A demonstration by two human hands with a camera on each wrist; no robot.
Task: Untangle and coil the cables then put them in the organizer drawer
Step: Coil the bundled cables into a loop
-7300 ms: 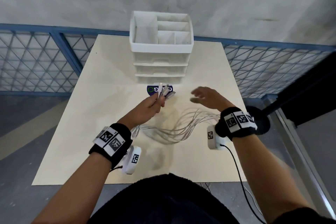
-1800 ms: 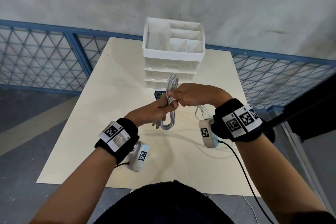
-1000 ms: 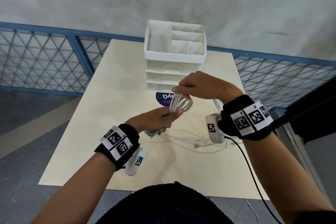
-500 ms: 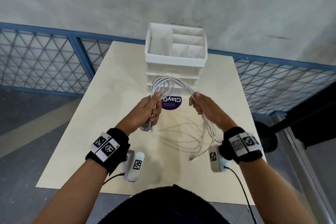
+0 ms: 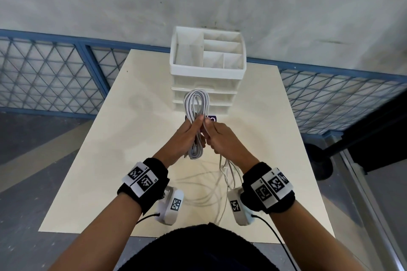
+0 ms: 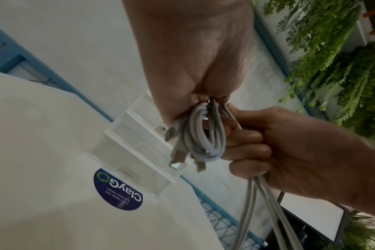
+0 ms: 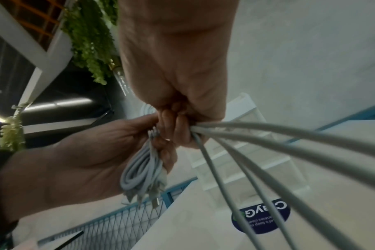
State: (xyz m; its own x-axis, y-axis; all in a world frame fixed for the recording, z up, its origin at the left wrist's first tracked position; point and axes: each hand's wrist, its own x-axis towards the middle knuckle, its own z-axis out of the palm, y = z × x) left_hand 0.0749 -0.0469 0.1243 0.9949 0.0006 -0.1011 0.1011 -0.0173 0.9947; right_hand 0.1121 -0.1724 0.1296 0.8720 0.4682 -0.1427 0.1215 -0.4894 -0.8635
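A bundle of white cables point(image 5: 196, 103) is looped into a long coil above the table. My left hand point(image 5: 191, 132) grips the coil round its middle; loops stick out above and below the fist point(image 6: 206, 140). Several metal plugs point(image 6: 178, 153) hang from the lower end. My right hand point(image 5: 214, 136) sits right beside the left and grips the loose strands point(image 7: 268, 135), which trail down to the table point(image 5: 211, 185). The white organizer point(image 5: 208, 70) stands at the far end, its drawers shut and its open top tray holding nothing.
A round dark blue sticker point(image 6: 118, 189) lies on the cream table point(image 5: 110, 149) in front of the organizer. A blue mesh fence point(image 5: 44, 77) runs behind the table. A black stand point(image 5: 319, 160) is at the right.
The hands, apart half a second ago with the cables stretched between them, have come together. Another loop now lies on the coil in the left hand.
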